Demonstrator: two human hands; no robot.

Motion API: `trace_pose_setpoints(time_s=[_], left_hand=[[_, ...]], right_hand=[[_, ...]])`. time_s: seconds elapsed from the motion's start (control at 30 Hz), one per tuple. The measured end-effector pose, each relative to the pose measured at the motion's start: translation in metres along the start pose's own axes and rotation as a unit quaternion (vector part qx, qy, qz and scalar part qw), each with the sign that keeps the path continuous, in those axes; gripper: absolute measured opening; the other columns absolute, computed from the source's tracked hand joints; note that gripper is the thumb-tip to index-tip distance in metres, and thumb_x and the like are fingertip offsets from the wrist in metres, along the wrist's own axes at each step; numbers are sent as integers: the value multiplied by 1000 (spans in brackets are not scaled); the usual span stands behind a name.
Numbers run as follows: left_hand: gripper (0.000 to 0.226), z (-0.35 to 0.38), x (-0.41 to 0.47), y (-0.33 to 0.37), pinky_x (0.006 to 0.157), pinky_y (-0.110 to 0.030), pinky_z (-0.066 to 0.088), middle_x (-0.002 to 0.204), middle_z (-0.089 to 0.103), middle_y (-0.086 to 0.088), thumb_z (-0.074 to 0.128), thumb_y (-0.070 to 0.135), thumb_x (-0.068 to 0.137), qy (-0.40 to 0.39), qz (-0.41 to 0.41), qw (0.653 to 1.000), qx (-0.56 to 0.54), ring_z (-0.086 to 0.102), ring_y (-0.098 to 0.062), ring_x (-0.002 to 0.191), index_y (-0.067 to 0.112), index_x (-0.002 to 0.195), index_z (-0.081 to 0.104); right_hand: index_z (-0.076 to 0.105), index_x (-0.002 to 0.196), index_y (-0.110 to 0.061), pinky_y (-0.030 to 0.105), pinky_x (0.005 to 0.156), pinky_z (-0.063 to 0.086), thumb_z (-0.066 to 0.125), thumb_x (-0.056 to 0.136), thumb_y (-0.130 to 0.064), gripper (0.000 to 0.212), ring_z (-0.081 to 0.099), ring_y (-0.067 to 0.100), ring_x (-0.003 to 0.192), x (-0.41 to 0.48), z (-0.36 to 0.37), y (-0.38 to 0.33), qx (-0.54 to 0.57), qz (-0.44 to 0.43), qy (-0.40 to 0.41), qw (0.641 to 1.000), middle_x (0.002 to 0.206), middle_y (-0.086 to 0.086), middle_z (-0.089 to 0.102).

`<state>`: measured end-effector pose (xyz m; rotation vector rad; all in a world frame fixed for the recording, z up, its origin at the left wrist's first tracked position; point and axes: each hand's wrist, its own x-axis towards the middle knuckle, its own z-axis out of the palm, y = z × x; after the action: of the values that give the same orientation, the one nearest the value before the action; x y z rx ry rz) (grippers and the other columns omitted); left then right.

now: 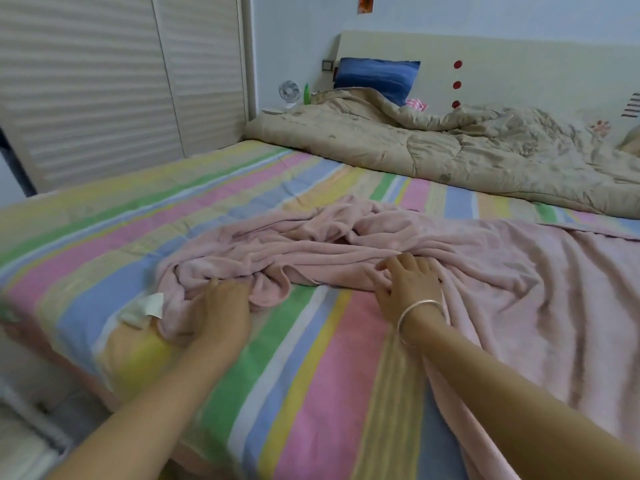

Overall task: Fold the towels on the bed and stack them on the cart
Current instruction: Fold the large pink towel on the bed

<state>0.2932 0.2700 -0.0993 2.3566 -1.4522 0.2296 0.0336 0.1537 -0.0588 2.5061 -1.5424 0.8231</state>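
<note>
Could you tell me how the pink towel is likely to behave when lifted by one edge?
The pink towel is probably floppy: it lies in soft bunched folds on the striped sheet, so it would likely sag and trail. Its fleecy surface suggests it should not slip when gripped. It spreads wide, so probably bulky rather than heavy.

Place: a bedroom in a home.
Bed: a wide bed [311, 358] fills most of the view, covered by a sheet striped in pastel pink, blue, green and yellow.
Headboard: a pale cream panel headboard [502, 53] with three round red dots stands against the far wall.
Bedding: a crumpled beige quilted comforter [450, 150] lies across the head end; a blue pillow [377, 76] leans behind it.
Wardrobe: tall cream louvred sliding doors [104, 81] run along the left side.
Bedside corner: a small white fan [289, 91] and a green bottle [306, 93] stand beside the headboard.
</note>
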Motion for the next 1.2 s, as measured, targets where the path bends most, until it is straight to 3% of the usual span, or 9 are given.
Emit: trace_pose_setpoints(time_s=[0.17, 0.33, 0.53, 0.73, 0.9, 1.0, 1.07, 1.13, 1.2], left_hand=[[15, -1, 36, -70, 63, -42, 53, 81, 67, -12, 53, 18, 79, 41, 158, 983, 84, 63, -33, 80, 10, 76, 65], [14, -23, 73, -153, 54, -38, 46, 62, 56, -11, 45, 10, 68, 100, 233, 954, 158, 57, -32, 64, 11, 65, 59], [38, -49, 113, -259, 49, -32, 48, 64, 54, -9, 87, -3, 40, 3, 149, 972, 183, 60, -32, 61, 14, 64, 63], [22, -70, 143, -346, 77, -38, 48, 119, 60, -15, 57, 21, 87, -15, 21, 989, 144, 55, -36, 102, 18, 102, 72], [21, -75, 162, -342, 82, -32, 40, 116, 56, 11, 54, 22, 78, -34, 29, 993, 112, 47, -17, 95, 40, 71, 62], [26, -76, 181, -336, 106, -37, 29, 101, 69, 5, 48, 16, 86, -30, -57, 981, 185, 53, -20, 103, 31, 81, 68], [26, -75, 195, -338, 93, -36, 38, 101, 69, 0, 50, 9, 85, 30, -35, 992, 120, 55, -23, 99, 28, 90, 68], [30, -71, 208, -339, 87, -37, 43, 116, 65, -2, 50, 7, 88, 43, -5, 997, 58, 54, -25, 107, 22, 109, 66], [38, -63, 216, -338, 94, -36, 43, 132, 59, -2, 48, 14, 94, -6, 4, 999, 49, 51, -25, 120, 22, 130, 57]], right_hand=[[33, 143, -25, 44, 112, 21, 49, 80, -43, 67, 31, 32, 133, 30, 47, -44, -130, -42, -188, 973, 147, 1, 34], [44, 132, -25, 34, 97, 34, 44, 92, -33, 41, 47, 26, 121, 55, 57, -93, -174, -77, -225, 956, 130, 2, 55], [61, 101, -25, 26, 72, 34, 47, 93, -40, 22, 57, 23, 95, 57, 42, -207, 66, -152, -331, 929, 115, 5, 66], [54, 80, -17, 27, 67, 31, 53, 91, -40, 25, 57, 29, 87, 50, 79, -315, 172, -189, -375, 891, 97, 12, 66], [61, 72, -19, 31, 67, 46, 39, 94, -58, 51, 57, 20, 62, 84, 87, -327, 254, -26, -507, 823, 69, 1, 62], [58, 65, -21, 28, 68, 47, 41, 98, -45, 43, 62, 20, 70, 120, 101, -312, 185, 3, -367, 912, 68, -3, 62], [57, 75, -22, 31, 74, 45, 46, 95, -39, 28, 60, 25, 88, 144, 113, -294, 96, -7, -205, 974, 84, 0, 62], [62, 104, -22, 34, 86, 44, 47, 96, -31, 19, 54, 25, 108, 166, 126, -277, 82, -17, -113, 990, 109, 2, 61], [38, 143, -20, 36, 105, 34, 45, 97, -23, 47, 36, 25, 133, 181, 137, -264, 16, -48, -178, 983, 144, 3, 43]])
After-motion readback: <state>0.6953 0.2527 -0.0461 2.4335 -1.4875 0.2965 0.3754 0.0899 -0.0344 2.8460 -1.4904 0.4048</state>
